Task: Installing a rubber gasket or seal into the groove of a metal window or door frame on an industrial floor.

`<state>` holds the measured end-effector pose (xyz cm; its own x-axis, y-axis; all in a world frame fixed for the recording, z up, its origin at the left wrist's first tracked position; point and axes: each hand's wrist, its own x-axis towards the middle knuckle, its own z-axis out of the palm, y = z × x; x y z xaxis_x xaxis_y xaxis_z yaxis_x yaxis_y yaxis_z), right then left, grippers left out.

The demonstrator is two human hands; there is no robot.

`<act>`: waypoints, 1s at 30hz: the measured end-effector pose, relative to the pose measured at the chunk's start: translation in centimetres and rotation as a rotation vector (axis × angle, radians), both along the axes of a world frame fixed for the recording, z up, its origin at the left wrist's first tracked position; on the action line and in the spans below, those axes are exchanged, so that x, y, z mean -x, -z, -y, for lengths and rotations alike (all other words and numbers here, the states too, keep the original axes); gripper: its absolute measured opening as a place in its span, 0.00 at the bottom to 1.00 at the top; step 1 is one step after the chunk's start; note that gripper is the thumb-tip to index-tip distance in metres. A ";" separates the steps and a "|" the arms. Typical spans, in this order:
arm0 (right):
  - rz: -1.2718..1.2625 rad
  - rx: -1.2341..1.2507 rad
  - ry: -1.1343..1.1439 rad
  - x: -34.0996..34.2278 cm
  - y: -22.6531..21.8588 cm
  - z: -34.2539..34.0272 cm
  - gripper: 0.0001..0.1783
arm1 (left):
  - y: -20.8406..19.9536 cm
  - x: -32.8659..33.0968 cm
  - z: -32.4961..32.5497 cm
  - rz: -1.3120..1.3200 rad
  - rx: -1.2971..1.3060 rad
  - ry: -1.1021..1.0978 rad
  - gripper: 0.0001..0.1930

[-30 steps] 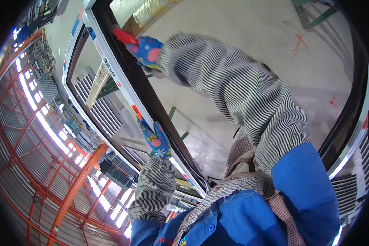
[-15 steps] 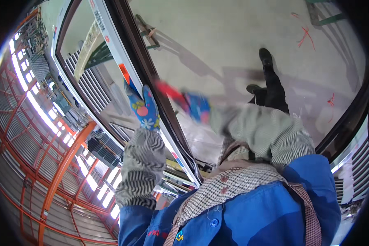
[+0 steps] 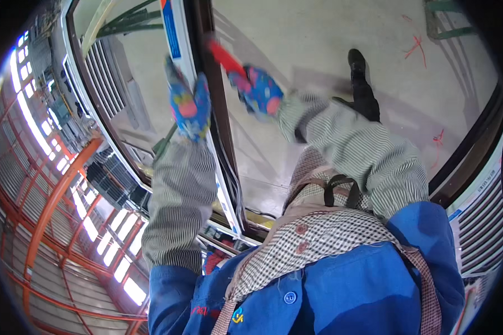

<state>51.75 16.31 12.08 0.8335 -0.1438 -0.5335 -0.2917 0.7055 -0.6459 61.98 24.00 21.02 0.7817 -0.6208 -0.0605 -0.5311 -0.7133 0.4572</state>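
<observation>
My left hand (image 3: 189, 106), in a blue flowered glove, grips a long window frame (image 3: 203, 22) with a white face and dark brown edges. The thumb lies on one side of the bar and the fingers on the other. My right hand (image 3: 261, 92), in a matching glove, is closed round a red tool (image 3: 225, 57), a narrow bar-like piece. Its far end is blurred and meets or nearly meets the frame's brown edge. Whether it touches, I cannot tell. A blue and orange sticker (image 3: 172, 33) sits on the white face just beyond my left fingertips.
Another dark and white frame (image 3: 466, 162) curves along the right. Green stands (image 3: 447, 28) show at the far right and under the left frame. Ribbed panels (image 3: 103, 72) lie at the left, by orange steel framework (image 3: 50, 206). My dark shoe (image 3: 356, 60) is on the grey floor (image 3: 296, 33).
The view has shifted along the frame. My left hand has slid toward me, uncovering the sticker's blue part. My right hand has moved with the red tool, still beside the brown edge.
</observation>
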 end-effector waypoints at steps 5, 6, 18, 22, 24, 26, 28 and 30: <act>0.105 0.395 -0.175 9.0 1.6 -14.5 0.18 | -2.1 12.3 -15.5 -0.209 -0.099 -0.283 0.37; 0.241 0.469 -0.221 13.1 2.5 -18.9 0.18 | -2.1 14.4 -19.1 -0.263 -0.160 -0.425 0.38; -0.048 0.248 -0.453 14.2 0.9 -20.9 0.16 | -1.0 17.3 -24.8 0.010 -0.285 -0.422 0.35; -0.141 0.005 -0.227 10.5 -2.1 -17.1 0.18 | -1.4 17.1 -24.7 0.072 -0.272 -0.388 0.34; -0.078 -0.229 0.005 8.6 -1.5 -18.7 0.14 | -1.6 17.5 -24.9 0.074 -0.279 -0.397 0.33; -0.043 -0.039 -0.154 11.7 -0.8 -20.2 0.15 | -1.9 17.0 -23.5 0.061 -0.287 -0.380 0.33; 0.052 0.301 -0.530 16.4 0.0 -23.8 0.20 | -2.0 17.2 -24.1 -0.050 -0.249 -0.449 0.32; 0.105 0.489 -0.705 17.7 0.7 -25.1 0.22 | -1.7 18.2 -25.7 0.003 -0.283 -0.432 0.32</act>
